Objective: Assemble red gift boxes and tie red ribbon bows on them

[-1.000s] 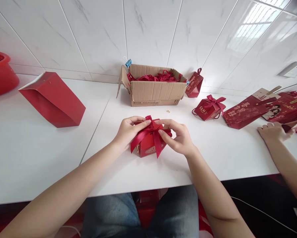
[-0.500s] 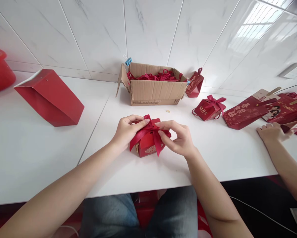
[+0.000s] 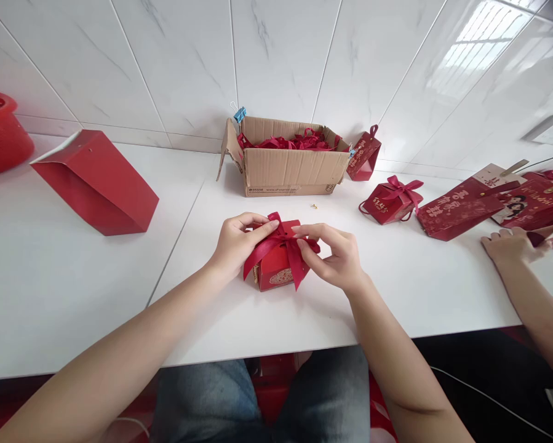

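Note:
A small red gift box [image 3: 276, 278] with a pale round pattern on its front stands on the white table before me. Across its top lies a dark red ribbon [image 3: 296, 264] tied in a bow, its tails hanging over the front. My left hand [image 3: 240, 243] pinches the bow's left loop between thumb and fingers. From the other side, my right hand [image 3: 334, 255] has thumb and forefinger closed on the right part of the ribbon. A bit of beige cord shows at the box's left side.
A cardboard box [image 3: 299, 169] full of red ribbons stands by the tiled wall. Left are a larger red box [image 3: 105, 191] and a red basket [image 3: 2, 138]. Right are a bowed gift box [image 3: 389, 202], printed red bags [image 3: 463, 206] and another person's hand [image 3: 511, 246].
Both hands keep their hold on the bow with hardly any movement. The whole view has shifted very slightly.

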`<state>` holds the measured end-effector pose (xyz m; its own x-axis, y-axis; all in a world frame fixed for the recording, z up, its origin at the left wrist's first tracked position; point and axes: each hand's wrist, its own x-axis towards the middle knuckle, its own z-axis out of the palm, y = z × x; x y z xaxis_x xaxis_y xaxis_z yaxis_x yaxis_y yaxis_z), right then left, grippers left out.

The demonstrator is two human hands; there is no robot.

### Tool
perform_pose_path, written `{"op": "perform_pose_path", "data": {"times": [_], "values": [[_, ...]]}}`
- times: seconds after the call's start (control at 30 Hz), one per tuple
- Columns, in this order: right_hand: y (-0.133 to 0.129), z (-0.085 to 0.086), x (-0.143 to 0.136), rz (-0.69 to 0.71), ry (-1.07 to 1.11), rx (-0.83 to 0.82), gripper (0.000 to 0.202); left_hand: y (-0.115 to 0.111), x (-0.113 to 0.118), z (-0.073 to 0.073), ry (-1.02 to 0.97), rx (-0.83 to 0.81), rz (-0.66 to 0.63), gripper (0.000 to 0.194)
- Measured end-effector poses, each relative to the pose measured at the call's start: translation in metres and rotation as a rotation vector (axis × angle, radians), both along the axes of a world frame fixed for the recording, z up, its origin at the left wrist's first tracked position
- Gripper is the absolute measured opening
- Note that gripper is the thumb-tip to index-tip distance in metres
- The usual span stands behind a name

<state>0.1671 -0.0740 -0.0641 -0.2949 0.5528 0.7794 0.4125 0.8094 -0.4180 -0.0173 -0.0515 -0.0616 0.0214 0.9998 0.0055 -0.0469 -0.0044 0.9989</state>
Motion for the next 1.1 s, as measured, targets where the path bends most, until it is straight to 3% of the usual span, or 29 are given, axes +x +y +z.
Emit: {"op": "perform_pose_path", "data": {"times": [0.53,0.87,1.1], "values": [[0.003,-0.0038,0.0004,0.053,-0.044,0.07,0.031,0.0038,-0.0002,-0.0066,0.061,0.121,0.083,0.024],[0.0009,-0.0038,-0.0008,-0.025,-0.14,0.107,0.029,0.0063,-0.0005,-0.0079,0.112,0.215,0.134,0.021],[0.0009,-0.0019,-0.0023,-0.049,-0.023,0.034,0.026,0.0071,-0.0028,-0.0078,0.125,0.154,0.045,0.026]]}}
